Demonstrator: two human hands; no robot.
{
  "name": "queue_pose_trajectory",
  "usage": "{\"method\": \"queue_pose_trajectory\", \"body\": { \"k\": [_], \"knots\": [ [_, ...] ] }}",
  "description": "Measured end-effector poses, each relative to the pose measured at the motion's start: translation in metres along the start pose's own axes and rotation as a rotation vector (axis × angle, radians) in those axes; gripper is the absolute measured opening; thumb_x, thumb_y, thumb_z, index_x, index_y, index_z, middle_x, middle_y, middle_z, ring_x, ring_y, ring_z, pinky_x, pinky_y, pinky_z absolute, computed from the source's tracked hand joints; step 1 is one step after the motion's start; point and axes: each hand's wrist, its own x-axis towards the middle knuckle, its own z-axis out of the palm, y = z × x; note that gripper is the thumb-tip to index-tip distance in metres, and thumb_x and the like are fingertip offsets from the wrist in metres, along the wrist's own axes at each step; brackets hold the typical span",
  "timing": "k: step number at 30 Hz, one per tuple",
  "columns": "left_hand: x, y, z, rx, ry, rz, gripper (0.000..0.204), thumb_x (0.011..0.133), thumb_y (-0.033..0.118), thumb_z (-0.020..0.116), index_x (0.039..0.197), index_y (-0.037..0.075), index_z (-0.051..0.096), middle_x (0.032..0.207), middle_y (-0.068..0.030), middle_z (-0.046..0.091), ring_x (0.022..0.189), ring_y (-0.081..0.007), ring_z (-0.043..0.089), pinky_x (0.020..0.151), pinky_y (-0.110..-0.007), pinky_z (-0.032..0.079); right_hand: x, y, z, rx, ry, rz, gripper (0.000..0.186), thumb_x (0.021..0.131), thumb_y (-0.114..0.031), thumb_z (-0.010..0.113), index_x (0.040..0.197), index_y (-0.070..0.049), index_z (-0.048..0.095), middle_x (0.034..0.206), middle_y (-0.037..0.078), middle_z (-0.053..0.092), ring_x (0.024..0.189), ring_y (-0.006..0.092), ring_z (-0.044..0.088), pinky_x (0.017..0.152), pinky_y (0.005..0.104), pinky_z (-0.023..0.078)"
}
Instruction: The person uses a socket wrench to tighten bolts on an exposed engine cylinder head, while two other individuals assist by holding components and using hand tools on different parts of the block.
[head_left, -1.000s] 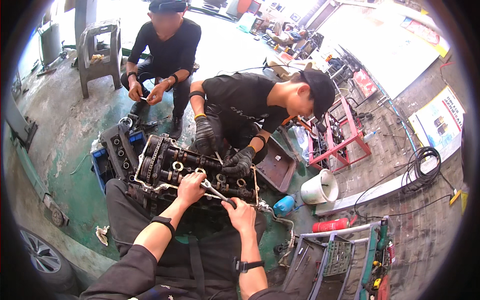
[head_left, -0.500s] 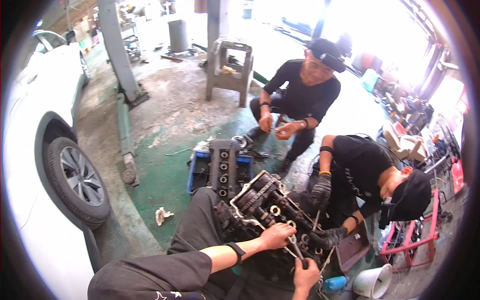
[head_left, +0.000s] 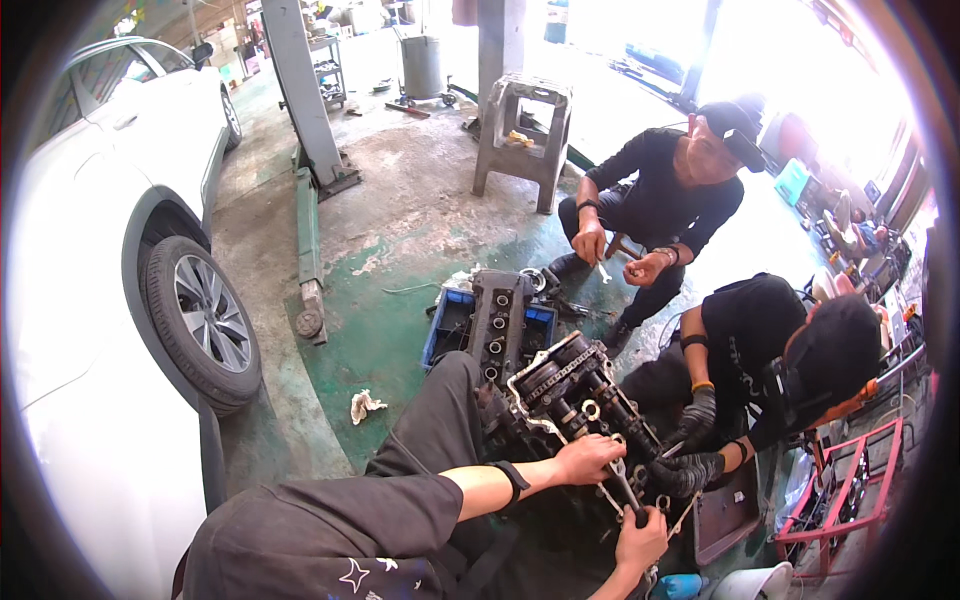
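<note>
Gripping a slim metal wrench (head_left: 626, 487) by its dark handle end, my right hand (head_left: 641, 540) is closed around it, while my left hand (head_left: 588, 458) curls over the tool's head, pressed onto the engine cylinder head (head_left: 560, 392). That block sits on the floor at my twelve o'clock, touching my knee. At nine o'clock stands a white car (head_left: 90, 260). At three o'clock a crouching person's gloved hand (head_left: 688, 470) rests on the block just beside my wrench. At one o'clock another person squats. At eleven o'clock lies a crumpled rag (head_left: 364, 405).
</note>
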Motion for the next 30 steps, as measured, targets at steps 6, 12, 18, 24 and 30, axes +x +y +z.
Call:
{"method": "queue_pose_trajectory", "body": {
  "k": [6, 12, 18, 24, 30],
  "knots": [
    [0.003, 0.008, -0.006, -0.014, 0.009, -0.01, 0.031, 0.072, 0.017, 0.07, 0.097, 0.006, 0.056, 0.09, -0.0109, 0.061, 0.089, -0.0308, 0.062, 0.077, -0.042, 0.049, -0.001, -0.003, 0.001, -0.06, 0.027, -0.01, 0.04, 0.076, -0.046, 0.072, 0.081, -0.007, 0.066, 0.077, 0.011, 0.062, 0.077, 0.0338, 0.06, 0.067, 0.0455, 0.046],
    [-0.001, 0.004, -0.002, -0.007, -0.047, 0.032, 0.033, 0.074, 0.021, 0.07, 0.099, 0.006, 0.054, 0.092, -0.0105, 0.061, 0.091, -0.0308, 0.061, 0.08, -0.042, 0.049, -0.008, -0.001, 0.009, -0.097, 0.07, 0.069, 0.043, 0.079, -0.047, 0.069, 0.081, -0.005, 0.068, 0.079, 0.014, 0.064, 0.076, 0.0367, 0.06, 0.068, 0.0471, 0.046],
    [0.008, 0.002, 0.001, 0.018, -0.089, 0.079, 0.035, 0.065, 0.01, 0.067, 0.098, 0.008, 0.055, 0.093, -0.0098, 0.06, 0.096, -0.0295, 0.059, 0.078, -0.042, 0.048, -0.071, -0.097, -0.008, -0.158, 0.112, 0.322, 0.039, 0.083, -0.038, 0.068, 0.099, -0.003, 0.065, 0.086, 0.018, 0.064, 0.079, 0.0402, 0.061, 0.067, 0.0499, 0.046],
    [0.007, -0.005, -0.012, -0.062, -0.02, 0.032, 0.035, 0.067, 0.012, 0.071, 0.1, 0.008, 0.058, 0.09, -0.0082, 0.061, 0.091, -0.0294, 0.061, 0.079, -0.04, 0.048, -0.072, -0.101, -0.01, -0.045, 0.037, 0.311, 0.035, 0.082, -0.027, 0.069, 0.108, -0.005, 0.062, 0.09, 0.016, 0.062, 0.08, 0.0382, 0.062, 0.068, 0.0469, 0.048],
    [0.003, 0.007, -0.009, -0.091, -0.02, 0.052, 0.036, 0.069, 0.011, 0.07, 0.103, 0.009, 0.056, 0.09, -0.0081, 0.06, 0.09, -0.0301, 0.06, 0.079, -0.041, 0.047, -0.073, -0.086, -0.015, -0.013, 0.005, 0.267, 0.036, 0.079, -0.028, 0.071, 0.106, -0.004, 0.063, 0.089, 0.016, 0.063, 0.081, 0.0378, 0.062, 0.069, 0.0471, 0.048]
  ]
}}
